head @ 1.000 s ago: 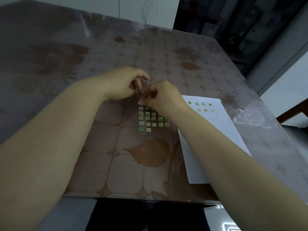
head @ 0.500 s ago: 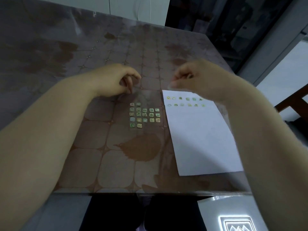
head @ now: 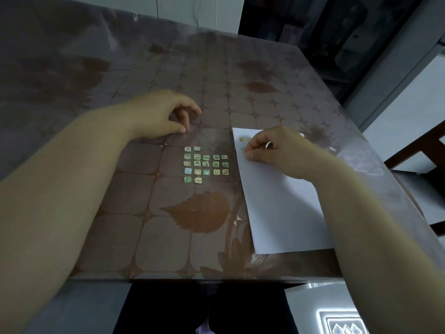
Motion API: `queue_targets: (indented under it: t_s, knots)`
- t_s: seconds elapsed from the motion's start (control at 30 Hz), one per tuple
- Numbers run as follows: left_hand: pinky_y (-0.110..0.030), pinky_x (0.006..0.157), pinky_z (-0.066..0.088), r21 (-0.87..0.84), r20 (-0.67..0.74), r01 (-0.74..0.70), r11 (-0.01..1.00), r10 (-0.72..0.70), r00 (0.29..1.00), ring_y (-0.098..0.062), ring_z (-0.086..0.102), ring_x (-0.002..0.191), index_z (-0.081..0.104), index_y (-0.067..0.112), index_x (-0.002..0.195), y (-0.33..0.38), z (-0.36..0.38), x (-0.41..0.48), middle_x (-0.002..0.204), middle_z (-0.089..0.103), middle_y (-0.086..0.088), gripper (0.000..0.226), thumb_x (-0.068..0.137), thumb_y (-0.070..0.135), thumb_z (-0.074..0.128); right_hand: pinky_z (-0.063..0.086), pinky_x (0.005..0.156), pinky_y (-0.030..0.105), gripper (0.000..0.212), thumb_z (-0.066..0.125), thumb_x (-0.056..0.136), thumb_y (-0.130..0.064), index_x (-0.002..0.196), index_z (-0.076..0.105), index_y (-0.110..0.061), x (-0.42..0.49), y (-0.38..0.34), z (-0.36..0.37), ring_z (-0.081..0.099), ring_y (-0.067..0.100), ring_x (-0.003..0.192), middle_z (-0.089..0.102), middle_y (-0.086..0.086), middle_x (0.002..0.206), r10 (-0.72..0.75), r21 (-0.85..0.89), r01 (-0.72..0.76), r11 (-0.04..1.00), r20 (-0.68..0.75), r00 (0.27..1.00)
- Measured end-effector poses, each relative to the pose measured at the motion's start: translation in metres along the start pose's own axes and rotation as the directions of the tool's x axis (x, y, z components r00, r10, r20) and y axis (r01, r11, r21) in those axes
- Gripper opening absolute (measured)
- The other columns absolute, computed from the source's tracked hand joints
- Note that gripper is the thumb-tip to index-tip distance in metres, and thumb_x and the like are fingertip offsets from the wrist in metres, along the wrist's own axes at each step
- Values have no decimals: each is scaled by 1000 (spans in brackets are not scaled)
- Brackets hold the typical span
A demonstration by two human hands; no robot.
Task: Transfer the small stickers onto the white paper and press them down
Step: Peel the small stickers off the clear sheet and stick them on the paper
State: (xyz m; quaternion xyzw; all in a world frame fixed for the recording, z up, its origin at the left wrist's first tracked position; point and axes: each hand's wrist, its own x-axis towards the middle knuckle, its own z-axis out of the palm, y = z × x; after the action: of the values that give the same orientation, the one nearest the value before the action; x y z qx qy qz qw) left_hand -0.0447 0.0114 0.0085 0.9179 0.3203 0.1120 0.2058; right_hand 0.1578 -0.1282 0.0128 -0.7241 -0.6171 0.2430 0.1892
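Right hand (head: 277, 150) sits on the top-left part of the white paper (head: 284, 203), fingers curled in and fingertips (head: 250, 156) pressed down on the sheet — can't tell if a sticker is under them, it's hidden. One placed sticker (head: 241, 139) shows on the paper just above-left of the knuckles; any others there are covered by the hand.

Left hand (head: 163, 116) rests on the table (head: 120, 189) beyond the loose stickers (head: 204, 164), fingers loosely curled, thumb and forefinger tips down on the surface, holding nothing I can make out.

The loose stickers lie in a rough grid (small green and yellow squares) on the brown leaf-pattern tablecloth, just left of the paper's left edge, between the two hands — not touching either.
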Motion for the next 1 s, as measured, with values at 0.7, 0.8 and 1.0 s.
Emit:
queue_targets:
  t_s: [0.7,0.8,1.0]
  knots:
    - [-21,81,40,-23,14,-13,1000,13,1000,-16,62,89,61,19,111,5,2,-2,87,66,2,36,78,6,65,31,38,14,18,75,75,-24,71,58,-19,9,-14,-6,43,8,52,48,-8,63,91,-114,-90,989,9,996]
    - [-9,75,37,-23,15,-17,1000,18,1000,2,59,78,62,19,110,4,1,-2,88,67,2,35,77,8,66,33,44,12,13,73,75,-26,78,63,-17,11,-26,3,43,8,54,49,-5,68,-60,-59,60,996,-4,998]
    - [-12,73,38,-14,30,-19,1000,19,999,-16,62,86,61,18,111,7,1,-2,89,65,3,36,77,7,64,40,63,24,9,67,80,-30,85,71,-23,30,-42,36,53,12,72,58,-2,78,-128,-33,125,992,-134,983]
